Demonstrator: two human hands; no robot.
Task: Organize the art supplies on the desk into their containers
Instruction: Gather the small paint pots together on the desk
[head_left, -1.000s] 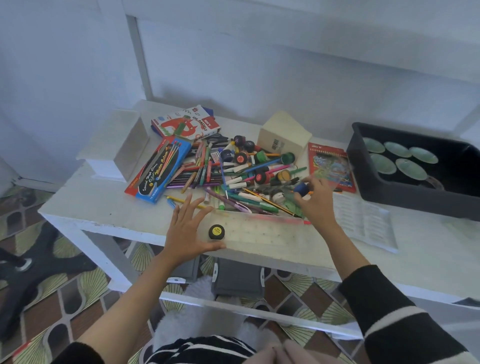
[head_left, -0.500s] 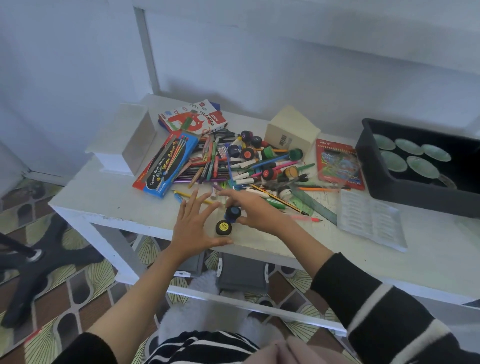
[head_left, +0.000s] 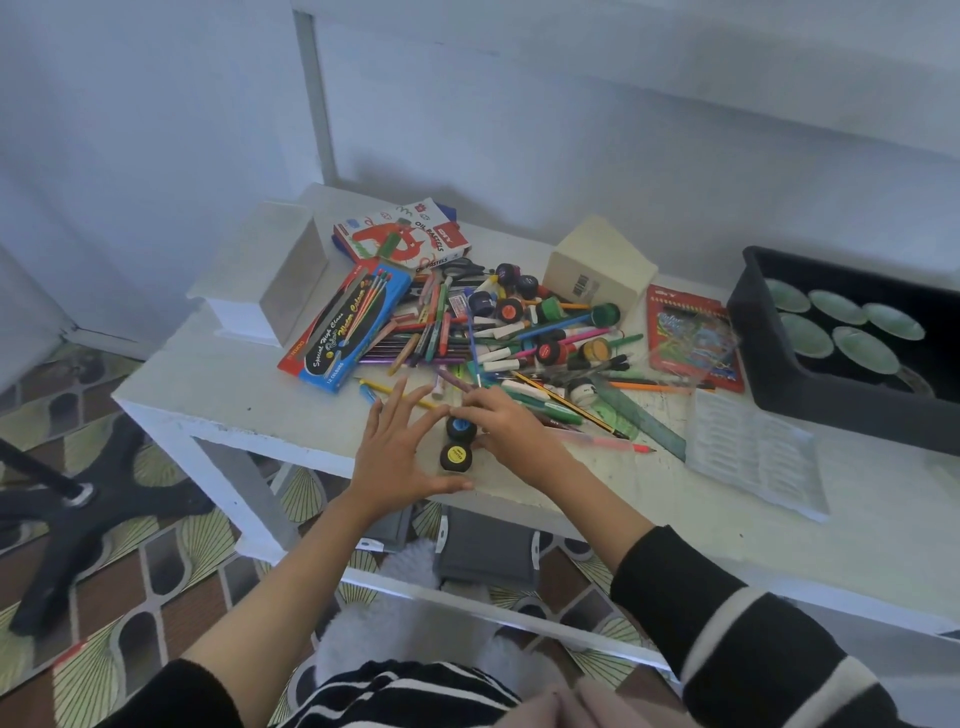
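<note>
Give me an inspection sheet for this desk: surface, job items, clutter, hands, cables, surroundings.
Surface: white desk, crowded at its middle.
Job's things: blue-capped paint pot just behind yellow-capped paint pot near the front edge; black tray with green dishes at the right; water colour pencil box; oil pastels box.
Clutter: loose pile of pens, pencils and pots mid-desk; green ruler; scissors.
Hands: left hand flat, fingers spread beside the pots; right hand pinches the blue-capped paint pot.
Cables: nothing seen.
Surroundings: black chair base on patterned floor; white wall behind.
</note>
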